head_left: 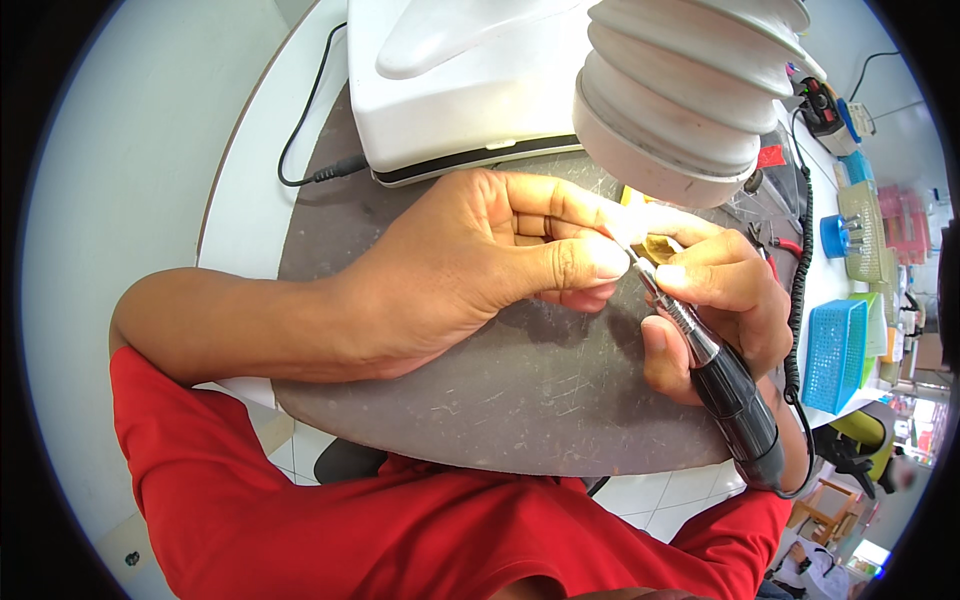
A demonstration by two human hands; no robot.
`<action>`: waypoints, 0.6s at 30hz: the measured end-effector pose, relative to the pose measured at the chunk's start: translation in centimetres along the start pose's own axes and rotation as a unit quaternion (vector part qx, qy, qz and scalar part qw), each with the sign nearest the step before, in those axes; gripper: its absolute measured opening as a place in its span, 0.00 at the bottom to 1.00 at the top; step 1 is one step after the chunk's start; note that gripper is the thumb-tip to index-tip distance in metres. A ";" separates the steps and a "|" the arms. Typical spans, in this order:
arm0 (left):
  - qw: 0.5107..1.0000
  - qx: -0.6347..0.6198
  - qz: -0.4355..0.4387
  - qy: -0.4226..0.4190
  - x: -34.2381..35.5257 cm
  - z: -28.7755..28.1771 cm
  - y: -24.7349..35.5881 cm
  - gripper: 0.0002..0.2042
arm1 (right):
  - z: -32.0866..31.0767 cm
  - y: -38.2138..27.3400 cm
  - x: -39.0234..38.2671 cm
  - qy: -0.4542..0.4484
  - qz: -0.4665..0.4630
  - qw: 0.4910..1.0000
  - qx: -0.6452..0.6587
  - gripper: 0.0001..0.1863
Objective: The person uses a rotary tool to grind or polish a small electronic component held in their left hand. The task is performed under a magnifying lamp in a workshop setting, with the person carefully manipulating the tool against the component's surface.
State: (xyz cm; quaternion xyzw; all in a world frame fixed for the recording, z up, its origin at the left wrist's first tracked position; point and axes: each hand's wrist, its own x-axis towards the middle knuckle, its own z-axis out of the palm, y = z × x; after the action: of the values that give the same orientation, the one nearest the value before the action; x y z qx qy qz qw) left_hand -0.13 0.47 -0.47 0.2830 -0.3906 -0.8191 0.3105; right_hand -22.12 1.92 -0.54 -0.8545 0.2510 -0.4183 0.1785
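My right hand (735, 280) grips a black and silver rotary tool handpiece (718, 365), its thin metal tip slanting up and to the left. My left hand (480, 255) is closed in a pinch of thumb and forefinger, right at that tip. Whatever lies in the pinch is too small and too hidden by fingers and glare to name. Beside the right fingertips shows a small yellow-gold piece (657, 248), its kind unclear. Both hands are above a scratched grey bench mat (520, 400).
A white ribbed hose (680, 100) hangs just above the hands. Behind them stands a white machine housing (470, 110) with a black cable plugged in. At the right are a coiled black cord (803, 250), red-handled pliers (787, 245), a blue basket (836, 355) and a blue holder (836, 237).
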 end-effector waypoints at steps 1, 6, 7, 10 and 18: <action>1.000 -0.002 0.000 0.000 -0.1 0.0 0.0 0.10 | 0.1 0.0 0.0 0.000 -0.003 1.000 0.003 0.15; 1.000 -0.005 -0.002 -0.003 -0.1 -0.1 0.1 0.09 | 0.1 0.0 0.1 -0.001 -0.004 1.000 0.000 0.15; 1.000 -0.008 0.000 -0.004 -0.1 0.0 0.0 0.09 | 0.1 0.0 0.0 -0.002 -0.003 1.000 0.003 0.15; 1.000 0.001 -0.006 0.008 -0.2 0.1 0.2 0.09 | 0.1 0.3 -0.1 -0.002 -0.007 1.000 0.001 0.15; 1.000 0.003 -0.003 0.001 -0.2 0.0 0.1 0.09 | 0.2 0.0 0.0 -0.006 0.012 1.000 0.000 0.15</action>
State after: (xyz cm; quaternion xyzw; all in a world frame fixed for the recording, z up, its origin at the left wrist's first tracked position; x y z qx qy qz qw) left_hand 0.03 0.55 -0.34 0.2857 -0.3918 -0.8188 0.3072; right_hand -21.93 1.96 -0.62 -0.8539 0.2606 -0.4107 0.1850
